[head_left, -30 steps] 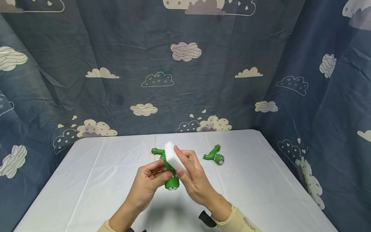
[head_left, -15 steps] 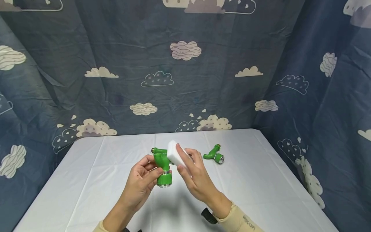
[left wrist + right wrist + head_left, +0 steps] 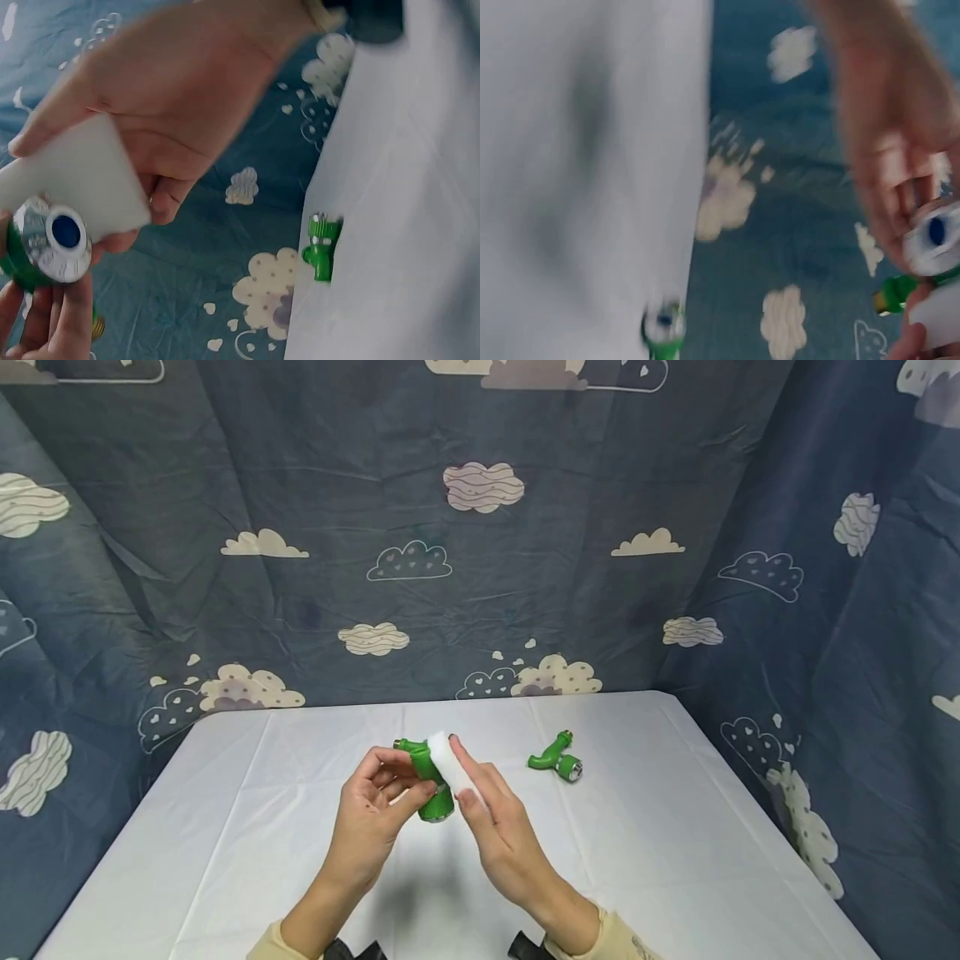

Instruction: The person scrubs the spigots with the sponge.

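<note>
My left hand (image 3: 371, 818) pinches a green tap (image 3: 437, 807) between thumb and fingers, above the table. Its ribbed green end points down and towards me. In the left wrist view the held tap (image 3: 34, 255) shows a silvery end ring around a dark blue centre. My right hand (image 3: 510, 852) holds a white sponge block (image 3: 448, 767) between thumb and fairly straight fingers, against the tap's right side. The sponge (image 3: 82, 172) covers part of the tap. In the right wrist view my left hand (image 3: 885, 127) is blurred.
A second green tap (image 3: 557, 757) lies on the white-covered table (image 3: 645, 835), right of my hands. Another green tap (image 3: 403, 744) lies behind the held one, mostly hidden. A dark curtain with clouds (image 3: 525, 585) hangs around the back and sides.
The held tap shifted left, then slightly back right and up, and is now more tilted. The sponge has changed its angle against it. The taps on the table have stayed in place.
</note>
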A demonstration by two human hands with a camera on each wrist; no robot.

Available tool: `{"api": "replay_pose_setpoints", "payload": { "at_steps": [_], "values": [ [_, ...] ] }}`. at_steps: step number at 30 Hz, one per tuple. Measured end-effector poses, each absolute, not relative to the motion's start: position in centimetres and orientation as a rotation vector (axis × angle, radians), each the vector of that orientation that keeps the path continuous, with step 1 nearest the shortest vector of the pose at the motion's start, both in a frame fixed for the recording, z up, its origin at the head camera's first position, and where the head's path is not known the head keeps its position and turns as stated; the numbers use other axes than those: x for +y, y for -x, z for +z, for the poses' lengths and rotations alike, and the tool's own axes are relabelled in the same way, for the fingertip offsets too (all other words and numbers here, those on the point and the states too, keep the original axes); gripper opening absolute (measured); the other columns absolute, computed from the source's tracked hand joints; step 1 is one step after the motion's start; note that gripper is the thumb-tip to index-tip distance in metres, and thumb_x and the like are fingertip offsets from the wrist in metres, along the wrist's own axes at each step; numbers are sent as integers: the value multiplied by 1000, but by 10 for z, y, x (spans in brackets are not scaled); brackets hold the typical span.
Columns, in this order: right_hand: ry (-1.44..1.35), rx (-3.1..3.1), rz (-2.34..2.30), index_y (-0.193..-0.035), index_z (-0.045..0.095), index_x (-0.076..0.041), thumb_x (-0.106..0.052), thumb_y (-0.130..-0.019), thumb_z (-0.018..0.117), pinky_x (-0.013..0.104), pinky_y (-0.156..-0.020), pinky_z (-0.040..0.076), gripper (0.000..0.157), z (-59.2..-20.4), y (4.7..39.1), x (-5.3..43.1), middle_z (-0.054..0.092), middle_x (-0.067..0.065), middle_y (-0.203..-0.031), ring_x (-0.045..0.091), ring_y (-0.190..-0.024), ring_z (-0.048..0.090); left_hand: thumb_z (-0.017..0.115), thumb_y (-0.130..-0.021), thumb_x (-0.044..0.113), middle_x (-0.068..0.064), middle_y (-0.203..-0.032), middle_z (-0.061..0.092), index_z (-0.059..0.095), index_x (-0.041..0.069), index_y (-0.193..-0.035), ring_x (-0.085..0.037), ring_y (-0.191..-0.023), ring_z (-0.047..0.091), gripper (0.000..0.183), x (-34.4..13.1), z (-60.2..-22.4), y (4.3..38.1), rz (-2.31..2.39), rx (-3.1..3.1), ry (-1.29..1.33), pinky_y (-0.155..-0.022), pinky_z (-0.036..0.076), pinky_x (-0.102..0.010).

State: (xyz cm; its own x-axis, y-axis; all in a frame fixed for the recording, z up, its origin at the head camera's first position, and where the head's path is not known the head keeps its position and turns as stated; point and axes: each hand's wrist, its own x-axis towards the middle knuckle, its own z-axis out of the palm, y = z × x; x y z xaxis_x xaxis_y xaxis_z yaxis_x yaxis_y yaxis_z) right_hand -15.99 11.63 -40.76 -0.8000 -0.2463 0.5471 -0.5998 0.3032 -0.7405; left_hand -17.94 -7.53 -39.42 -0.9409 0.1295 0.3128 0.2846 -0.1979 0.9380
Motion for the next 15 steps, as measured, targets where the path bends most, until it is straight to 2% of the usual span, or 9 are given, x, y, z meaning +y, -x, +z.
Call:
{"api": "replay_pose_setpoints", "payload": {
  "at_steps": [2,4,6,7,9,12,15],
  "values": [
    [-689,-2277,1696,-167,40,-21,-19,-117,38,31,-94,58,50,-401,158,116,65,13,-141,19,-113,63,81,-89,-9,-7,-116,68,59,-2,-119,-16,-105,74,37,-74,-393,180,-2189,-1923,479,-93,66,-28],
    [-624,-2289,1886,-164,46,-16,-27,-119,32,31,-93,57,48,-395,157,117,68,18,-136,21,-112,64,83,-86,-11,-8,-113,67,60,-4,-116,-16,-104,74,39,-74,-393,180,-2078,-1914,480,-92,66,-29],
    [-588,-2281,2051,-158,50,-7,-32,-119,29,28,-85,53,51,-390,157,120,70,20,-125,21,-104,64,84,-83,-13,-8,-110,67,62,-5,-113,-14,-104,74,38,-75,-393,181,-1971,-1902,492,-92,65,-28],
    [-574,-2267,2137,-155,51,-4,-35,-119,28,25,-82,50,54,-388,157,121,71,20,-117,19,-101,64,85,-83,-13,-8,-109,67,62,-5,-111,-13,-103,74,38,-76,-393,182,-1914,-1899,500,-92,65,-26],
    [-558,-2227,2324,-152,50,1,-42,-119,26,23,-77,47,59,-386,157,124,70,15,-112,17,-98,63,87,-81,-12,-8,-106,68,64,-5,-109,-10,-102,74,37,-78,-393,183,-1798,-1894,512,-93,64,-24],
    [-526,-2135,2573,-153,45,1,-50,-117,26,22,-75,45,65,-382,157,127,69,5,-110,14,-96,63,88,-81,-11,-8,-104,70,66,-3,-107,-6,-100,73,35,-82,-394,186,-1641,-1887,536,-93,63,-21],
    [-491,-2074,2704,-155,41,-5,-55,-116,26,24,-75,44,64,-379,157,130,69,2,-111,13,-96,64,89,-81,-8,-8,-103,72,69,-1,-107,-3,-99,72,34,-85,-394,188,-1511,-1888,552,-92,62,-18]
  ]
}}
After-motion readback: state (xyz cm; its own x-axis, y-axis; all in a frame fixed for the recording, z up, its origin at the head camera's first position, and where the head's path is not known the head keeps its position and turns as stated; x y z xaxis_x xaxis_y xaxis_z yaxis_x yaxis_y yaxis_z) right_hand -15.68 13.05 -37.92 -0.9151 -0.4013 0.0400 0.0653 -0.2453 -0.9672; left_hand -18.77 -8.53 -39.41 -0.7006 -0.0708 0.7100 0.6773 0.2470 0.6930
